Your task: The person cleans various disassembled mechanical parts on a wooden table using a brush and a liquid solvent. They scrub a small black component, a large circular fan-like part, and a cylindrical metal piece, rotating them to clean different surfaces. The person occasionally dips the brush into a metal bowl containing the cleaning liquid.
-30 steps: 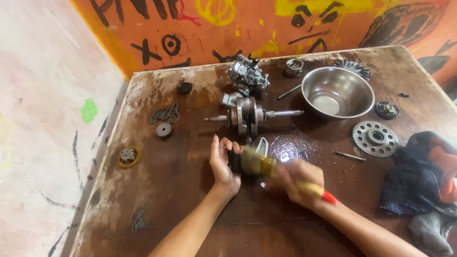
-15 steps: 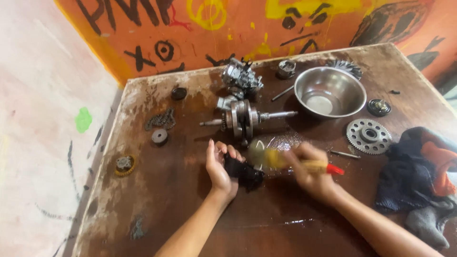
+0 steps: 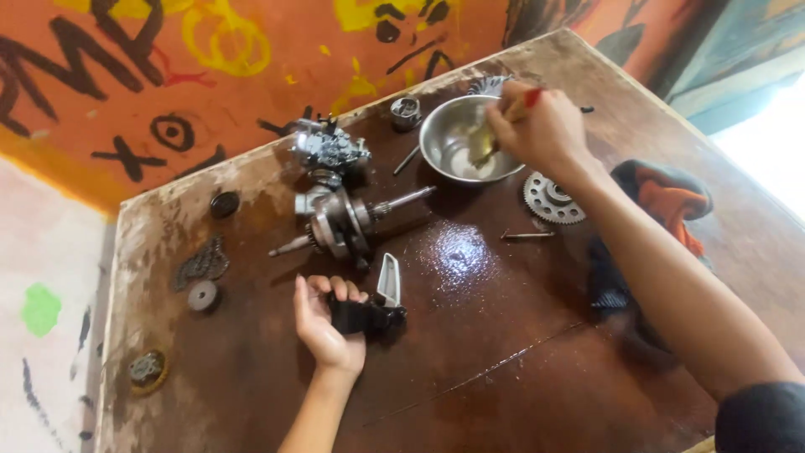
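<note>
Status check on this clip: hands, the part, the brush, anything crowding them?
Left hand grips black part. Right hand dips brush in steel bowl. Crankshaft close behind the part.

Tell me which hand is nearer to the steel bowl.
The right hand. It reaches over the steel bowl at its right rim, dipping a brush into it. The left hand is well away toward the table's near side, gripping a black part.

A worn brown table (image 3: 520,352) carries a crankshaft (image 3: 340,222), steel bowl (image 3: 457,138), sprocket (image 3: 549,200) and chain (image 3: 199,264). A wet patch (image 3: 457,252), possibly oil, glistens mid-table.
</note>
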